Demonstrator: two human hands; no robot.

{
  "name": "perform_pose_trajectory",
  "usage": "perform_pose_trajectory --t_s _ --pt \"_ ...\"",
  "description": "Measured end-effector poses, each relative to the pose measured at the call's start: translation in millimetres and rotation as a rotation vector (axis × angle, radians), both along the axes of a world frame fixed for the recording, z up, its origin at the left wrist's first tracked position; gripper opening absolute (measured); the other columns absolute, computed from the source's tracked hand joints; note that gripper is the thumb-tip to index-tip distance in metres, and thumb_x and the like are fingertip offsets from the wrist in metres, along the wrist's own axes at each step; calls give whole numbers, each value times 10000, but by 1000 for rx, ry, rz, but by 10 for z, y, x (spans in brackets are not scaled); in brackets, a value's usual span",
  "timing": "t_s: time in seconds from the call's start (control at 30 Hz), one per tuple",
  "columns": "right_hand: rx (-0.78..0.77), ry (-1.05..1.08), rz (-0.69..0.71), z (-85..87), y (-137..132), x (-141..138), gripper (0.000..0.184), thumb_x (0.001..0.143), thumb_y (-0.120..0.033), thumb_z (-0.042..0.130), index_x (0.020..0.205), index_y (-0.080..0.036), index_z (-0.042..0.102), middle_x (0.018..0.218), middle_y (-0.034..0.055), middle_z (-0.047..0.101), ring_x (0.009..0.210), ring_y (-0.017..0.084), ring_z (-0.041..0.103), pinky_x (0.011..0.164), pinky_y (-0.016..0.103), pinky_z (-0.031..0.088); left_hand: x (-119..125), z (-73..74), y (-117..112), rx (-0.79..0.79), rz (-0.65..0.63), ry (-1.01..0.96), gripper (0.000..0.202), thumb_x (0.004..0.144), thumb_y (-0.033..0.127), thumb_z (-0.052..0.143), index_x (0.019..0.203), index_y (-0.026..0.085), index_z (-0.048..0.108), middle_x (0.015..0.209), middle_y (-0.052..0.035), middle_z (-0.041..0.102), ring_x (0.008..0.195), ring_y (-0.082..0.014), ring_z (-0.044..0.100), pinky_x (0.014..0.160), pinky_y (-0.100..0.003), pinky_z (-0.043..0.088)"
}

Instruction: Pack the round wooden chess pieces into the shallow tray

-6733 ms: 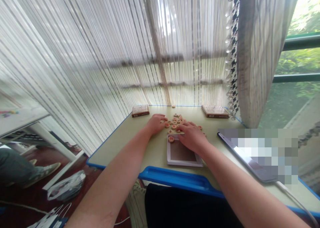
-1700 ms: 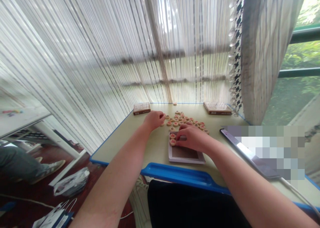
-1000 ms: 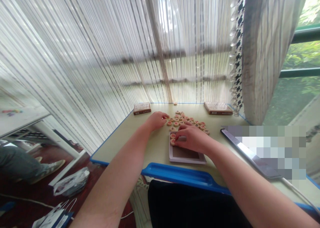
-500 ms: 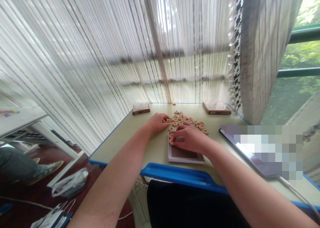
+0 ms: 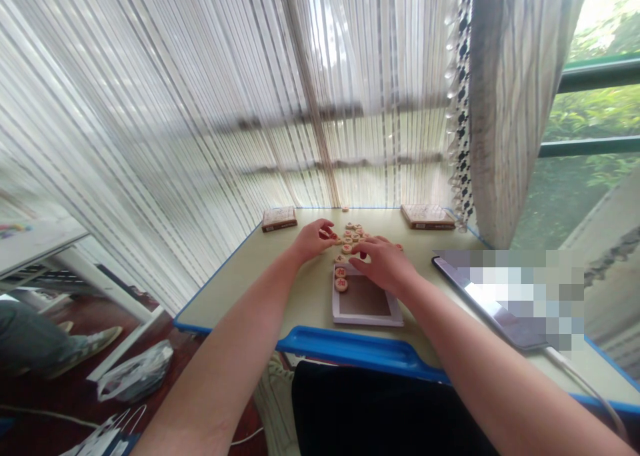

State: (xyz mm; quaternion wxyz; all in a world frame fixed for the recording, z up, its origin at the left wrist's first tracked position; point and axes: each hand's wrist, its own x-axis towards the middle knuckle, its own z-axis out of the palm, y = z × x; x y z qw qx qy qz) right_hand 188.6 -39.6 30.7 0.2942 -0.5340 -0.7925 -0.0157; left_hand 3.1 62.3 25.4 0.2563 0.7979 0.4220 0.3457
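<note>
My left hand (image 5: 311, 241) is at the left edge of a loose group of round wooden Chinese chess pieces (image 5: 347, 241), its thumb and fingers curled round a piece. My right hand (image 5: 384, 261) hovers over the right part of the group, thumb and fingers apart, hiding several pieces; no piece shows in its grasp. Below it lies a shallow open box (image 5: 367, 322) with a brown bottom. Two pieces with red characters (image 5: 341, 284) sit in its left side, one behind the other.
A small patterned box (image 5: 280, 219) stands at the table's back left, another patterned box (image 5: 428, 217) at the back right. One lone piece (image 5: 345, 209) lies at the far edge. A tablet-like device (image 5: 493, 309) with a cable is on the right. A blue tray (image 5: 350, 347) edges the front.
My right hand has let go of a red piece in the box and moved up and right, over the group. My left hand has lifted its fingers slightly. The view has shifted a little.
</note>
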Motion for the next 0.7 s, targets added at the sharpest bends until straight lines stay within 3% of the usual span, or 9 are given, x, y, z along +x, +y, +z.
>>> perform_pose_trajectory --t_s 0.13,0.3,0.7 --pt "8 55 -104 -19 69 29 233 797 -355 511 953 -239 639 922 50 625 891 194 510 756 312 390 25 12 -41 -217 -105 -170 438 596 232 721 985 112 561 857 -80 636 694 -124 595 632 -273 489" --pt "35 94 -79 1 62 26 271 800 -336 510 1031 -240 614 989 56 607 931 193 504 786 315 395 48 59 -117 -425 -241 -314 414 554 180 751 931 102 598 813 -57 639 710 -106 591 698 -270 478" --pt "56 86 16 -22 68 -9 283 806 -322 514 1070 -288 611 973 47 603 952 199 495 803 327 395 63 147 -219 -576 -317 -386 317 544 120 737 835 103 614 799 -52 652 702 -110 601 743 -298 476"
